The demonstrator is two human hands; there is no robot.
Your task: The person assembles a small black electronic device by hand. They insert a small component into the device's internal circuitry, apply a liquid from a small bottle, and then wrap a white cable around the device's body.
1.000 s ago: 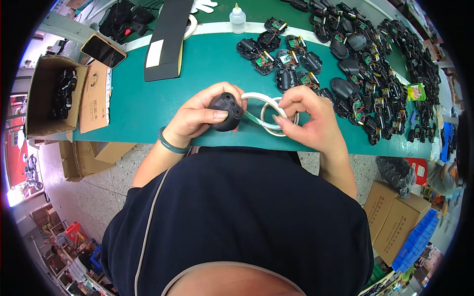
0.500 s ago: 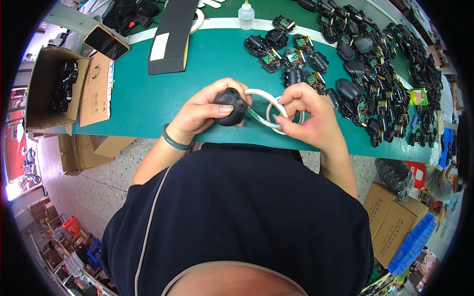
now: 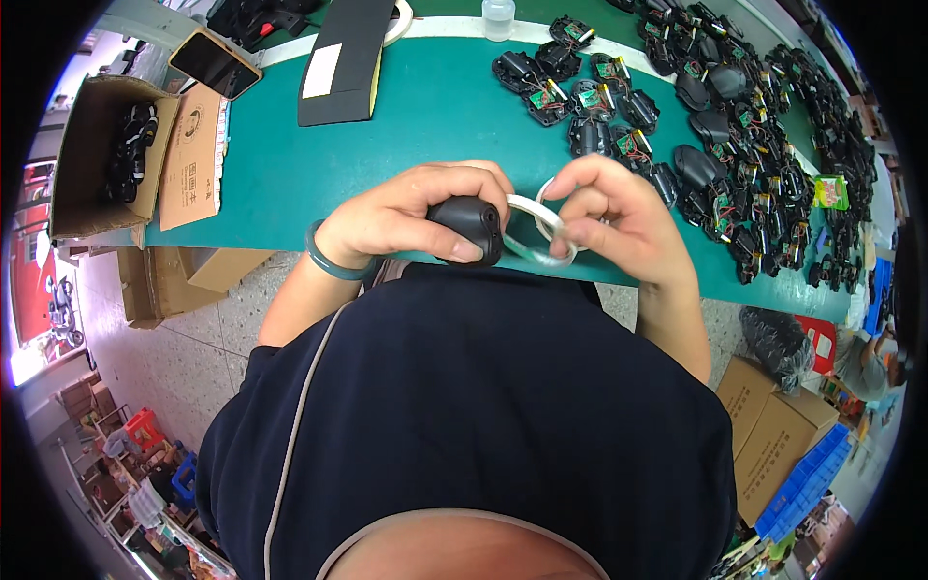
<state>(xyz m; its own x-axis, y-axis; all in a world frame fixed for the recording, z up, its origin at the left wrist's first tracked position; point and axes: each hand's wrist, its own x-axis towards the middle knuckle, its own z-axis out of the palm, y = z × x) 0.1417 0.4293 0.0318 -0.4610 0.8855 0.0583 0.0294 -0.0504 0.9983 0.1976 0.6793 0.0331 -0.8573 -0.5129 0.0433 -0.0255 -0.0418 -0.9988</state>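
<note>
My left hand [image 3: 401,215] is closed around a black rounded plastic casing [image 3: 462,224] just over the table's near edge. The casing's end with small openings faces right. My right hand [image 3: 623,220] pinches narrow white rolls of tape [image 3: 534,207], two rings by the look of them. The tape reaches across to the casing's right side, near my left fingertips. Whether it sticks to the casing I cannot tell, and part of the rings is blurred. Several opened black casings [image 3: 592,101] with green boards and wires lie beyond my right hand.
A green table [image 3: 261,155] carries a black folder [image 3: 340,72], a phone [image 3: 215,64], a cardboard box [image 3: 97,159] of black parts and a clear bottle [image 3: 498,19]. Many black assemblies [image 3: 710,169] crowd the right side. Cartons [image 3: 773,435] stand on the floor to the right.
The casing has turned in my left hand, its holed end swinging from upward to the right. Both hands have shifted slightly right, and the tape rings have tilted and come closer to the casing.
</note>
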